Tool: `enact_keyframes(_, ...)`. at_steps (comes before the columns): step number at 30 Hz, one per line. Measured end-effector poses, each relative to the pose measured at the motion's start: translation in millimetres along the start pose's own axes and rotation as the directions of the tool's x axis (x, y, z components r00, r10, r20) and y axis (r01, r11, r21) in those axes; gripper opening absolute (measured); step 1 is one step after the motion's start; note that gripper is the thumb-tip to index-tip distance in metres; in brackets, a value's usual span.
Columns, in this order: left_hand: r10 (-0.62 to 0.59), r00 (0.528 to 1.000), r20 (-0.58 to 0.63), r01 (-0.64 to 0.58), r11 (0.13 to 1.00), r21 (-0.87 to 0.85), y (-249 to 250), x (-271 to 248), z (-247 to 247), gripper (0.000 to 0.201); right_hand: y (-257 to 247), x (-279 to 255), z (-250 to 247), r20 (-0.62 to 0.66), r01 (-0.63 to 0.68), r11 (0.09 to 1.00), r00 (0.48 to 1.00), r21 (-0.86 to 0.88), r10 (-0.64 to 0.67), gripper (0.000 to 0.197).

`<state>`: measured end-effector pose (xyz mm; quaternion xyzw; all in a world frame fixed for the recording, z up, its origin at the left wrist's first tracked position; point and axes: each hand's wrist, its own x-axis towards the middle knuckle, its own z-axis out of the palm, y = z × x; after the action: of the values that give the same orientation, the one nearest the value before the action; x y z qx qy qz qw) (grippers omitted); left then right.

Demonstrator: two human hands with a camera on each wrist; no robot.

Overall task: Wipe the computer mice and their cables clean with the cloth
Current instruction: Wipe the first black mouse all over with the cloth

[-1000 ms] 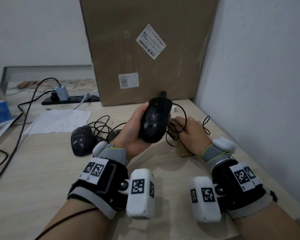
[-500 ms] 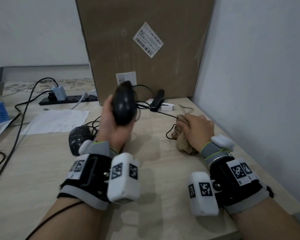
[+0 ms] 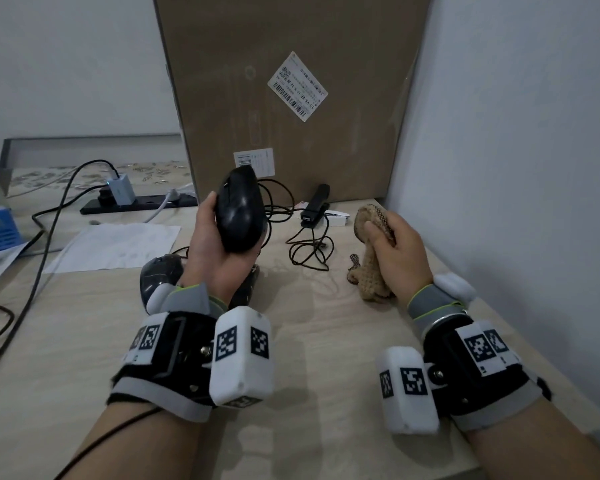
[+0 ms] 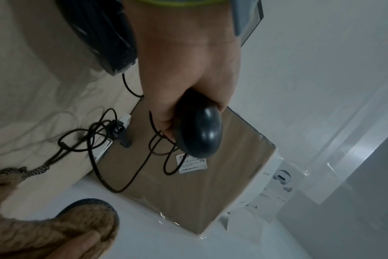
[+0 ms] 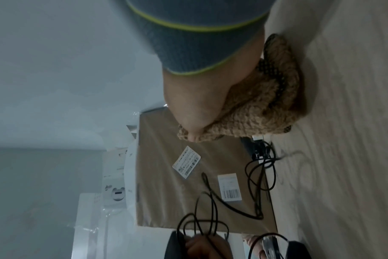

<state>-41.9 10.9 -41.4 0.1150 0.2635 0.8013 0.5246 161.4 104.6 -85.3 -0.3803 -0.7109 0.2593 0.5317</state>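
left wrist view shows cable behind held mouse, head view hides it

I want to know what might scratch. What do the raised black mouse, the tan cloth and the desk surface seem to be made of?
The raised black mouse in the left hand looks like smooth, semi-gloss plastic: soft highlights show on its shell. The tan cloth in the right hand looks nubby, knit or terry, with a loopy texture. The desk surface shows pale wood grain, perhaps laminate.
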Motion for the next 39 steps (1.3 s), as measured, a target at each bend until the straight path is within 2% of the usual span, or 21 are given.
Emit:
enact_keyframes(3, -0.023, 0.998, 0.055, 0.02, 0.998, 0.062, -2, -5, 3, 0.025, -6, -2, 2, 0.044, -0.082, 0.976, 0.996, 0.202, 0.074, 0.01)
enact_keyframes(5, -0.03, 0.995, 0.099, 0.02, 0.995, 0.095, -5, -9, 5, 0.031, -7, -1, 1, 0.107, -0.215, 0.916, 0.976, 0.338, 0.189, 0.019)
enact_keyframes(8, -0.063, 0.985, 0.158, 0.041, 0.989, 0.141, -8, -12, 8, 0.039, -10, 1, -1, 0.299, -0.492, 0.672, 0.871, 0.553, 0.391, 0.045)
enact_keyframes(10, -0.083, 0.981, 0.177, 0.054, 0.985, 0.164, -10, -12, 10, 0.033, -14, 1, -1, 0.389, -0.558, 0.608, 0.83, 0.565, 0.4, 0.046)
enact_keyframes(13, -0.1, 0.975, 0.201, 0.058, 0.976, 0.208, -15, -13, 11, 0.03, -16, -2, 0, 0.498, -0.588, 0.603, 0.8, 0.539, 0.336, 0.039)
enact_keyframes(19, -0.121, 0.966, 0.231, 0.075, 0.977, 0.199, -24, -12, 12, 0.038, -16, -4, -2, 0.575, -0.576, 0.629, 0.782, 0.522, 0.24, 0.022)
enact_keyframes(22, -0.081, 0.982, 0.169, 0.056, 0.988, 0.145, -25, -9, 11, 0.032, -16, -5, -4, 0.616, -0.587, 0.626, 0.76, 0.513, 0.207, 0.026)
enact_keyframes(24, -0.032, 0.995, 0.098, 0.024, 0.996, 0.082, -19, -5, 7, 0.027, -15, -7, -4, 0.649, -0.586, 0.656, 0.737, 0.476, 0.188, 0.029)
enact_keyframes(26, 0.045, 0.999, 0.02, -0.045, 0.999, 0.025, -5, -1, 2, 0.024, -13, -7, -6, 0.635, -0.563, 0.721, 0.74, 0.404, 0.221, 0.02)
enact_keyframes(28, 0.136, 0.989, -0.053, -0.138, 0.99, -0.029, 13, 3, -6, 0.018, -6, -4, -9, 0.57, -0.545, 0.77, 0.766, 0.332, 0.297, 0.014)
enact_keyframes(31, 0.195, 0.977, -0.088, -0.202, 0.977, -0.07, 30, 7, -17, 0.017, 8, 4, -11, 0.366, -0.509, 0.83, 0.835, 0.229, 0.411, 0.016)
enact_keyframes(33, 0.155, 0.986, -0.057, -0.156, 0.987, -0.024, 27, 9, -17, 0.019, 10, 5, -10, 0.248, -0.471, 0.849, 0.875, 0.239, 0.415, 0.016)
enact_keyframes(35, 0.063, 0.998, -0.007, -0.063, 0.997, 0.049, 18, 9, -13, 0.026, 8, 6, -10, 0.158, -0.438, 0.833, 0.899, 0.338, 0.409, 0.013)
enact_keyframes(39, -0.106, 0.988, 0.114, 0.079, 0.973, 0.217, -8, 2, 0, 0.03, -4, 5, -11, 0.071, -0.332, 0.815, 0.938, 0.476, 0.34, 0.005)
